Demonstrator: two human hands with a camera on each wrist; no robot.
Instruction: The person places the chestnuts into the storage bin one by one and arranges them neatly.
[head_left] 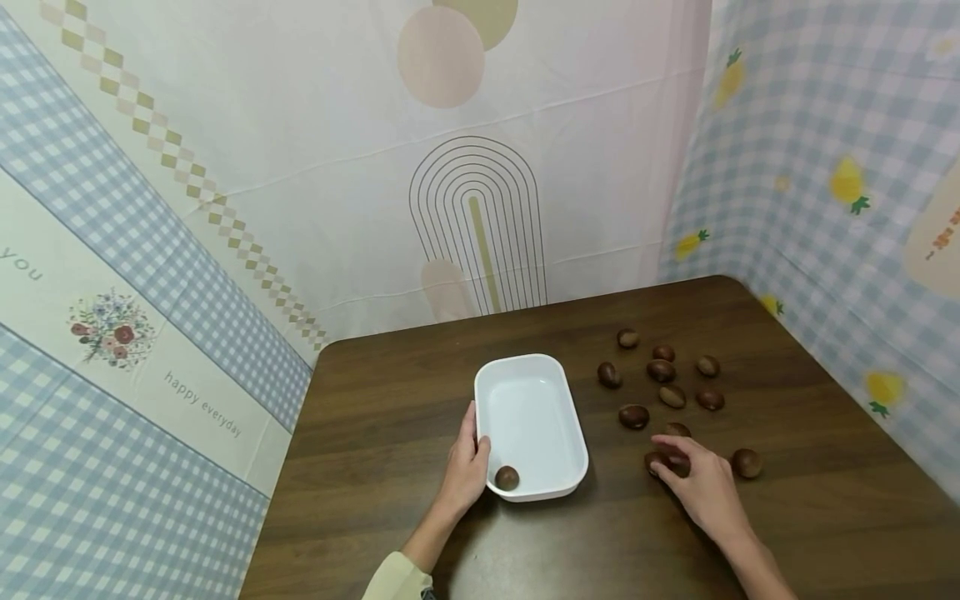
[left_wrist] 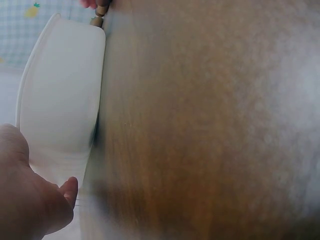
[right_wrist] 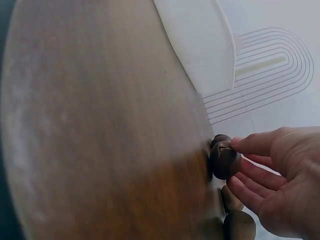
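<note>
A white rectangular dish (head_left: 531, 417) stands on the wooden table, with one brown chestnut (head_left: 507, 477) in its near left corner. My left hand (head_left: 467, 471) grips the dish's left side, thumb at the rim and fingers along the outer wall. To the right of the dish, my right hand (head_left: 701, 483) pinches a dark chestnut (right_wrist: 225, 160) between thumb and fingertips, low over the table. Several more chestnuts (head_left: 661, 371) lie loosely spread beyond this hand, and one chestnut (head_left: 746, 463) sits just right of it. The fingers partly cover another chestnut (head_left: 678, 430).
The brown table (head_left: 390, 400) ends at a printed cloth backdrop (head_left: 360, 242). A blue checked cloth (head_left: 825, 250) with yellow fruit prints hangs along the right edge. More checked cloth (head_left: 112, 467) borders the left side.
</note>
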